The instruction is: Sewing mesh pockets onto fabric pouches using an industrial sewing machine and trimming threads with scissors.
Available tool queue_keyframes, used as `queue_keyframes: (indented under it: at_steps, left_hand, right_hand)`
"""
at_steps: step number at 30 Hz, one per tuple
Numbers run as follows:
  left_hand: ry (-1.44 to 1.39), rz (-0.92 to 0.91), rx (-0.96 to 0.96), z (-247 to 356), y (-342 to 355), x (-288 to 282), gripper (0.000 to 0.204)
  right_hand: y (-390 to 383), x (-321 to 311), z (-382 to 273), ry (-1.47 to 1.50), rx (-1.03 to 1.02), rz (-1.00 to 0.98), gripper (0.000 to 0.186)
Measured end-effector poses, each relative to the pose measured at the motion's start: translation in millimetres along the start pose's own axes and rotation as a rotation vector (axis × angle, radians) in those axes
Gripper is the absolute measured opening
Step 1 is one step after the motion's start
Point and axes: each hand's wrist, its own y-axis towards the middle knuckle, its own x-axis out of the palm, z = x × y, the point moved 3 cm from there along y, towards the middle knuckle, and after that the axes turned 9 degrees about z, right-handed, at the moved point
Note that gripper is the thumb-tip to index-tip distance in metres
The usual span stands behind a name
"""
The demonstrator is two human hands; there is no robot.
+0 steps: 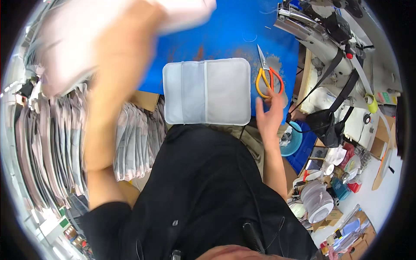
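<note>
My left hand (136, 26) is smeared by motion at the upper left, apparently gripping a large pale pink fabric piece (65, 52) that blurs with it; its fingers cannot be made out. In front of my lap lies a flat, pale grey rectangular piece (227, 91) with rounded corners, a bound edge and a seamed band across it. To its right, my right hand (271, 115) has thumb and fingers apart. The fingertips are by the handles of a pair of scissors (271, 82), one orange and one yellow, whose blades point away from me. Whether they touch the handles is unclear.
Rows of stacked grey and pink pieces (134, 143) hang at the left. The blue tabletop (234, 30) stretches ahead. A sewing machine (314, 41) stands at the right, with a turquoise basin (292, 141) below it. Boxes and clutter fill the lower right.
</note>
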Motion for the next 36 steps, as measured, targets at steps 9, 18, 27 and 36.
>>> queue_keyframes:
  at_steps: [9, 18, 27, 36]
  left_hand:
    - [-0.484, -0.076, -0.213, 32, -115, 213, 0.012]
    - [-0.682, -0.033, -0.141, 29, -114, 209, 0.008]
    - [-1.301, 0.589, -0.172, 20, -56, 58, 0.056]
    - [-1.4, 0.173, -0.546, -30, -59, 39, 0.046]
  right_hand:
    - [-57, 2, -20, -0.069, 0.337, -0.32, 0.043]
    - [-55, -8, -44, 0.808, 0.628, 0.304, 0.032]
    - [28, -117, -186, 0.569, -0.247, 0.348, 0.033]
    - [124, 20, -276, 0.693, -0.23, -0.63, 0.024]
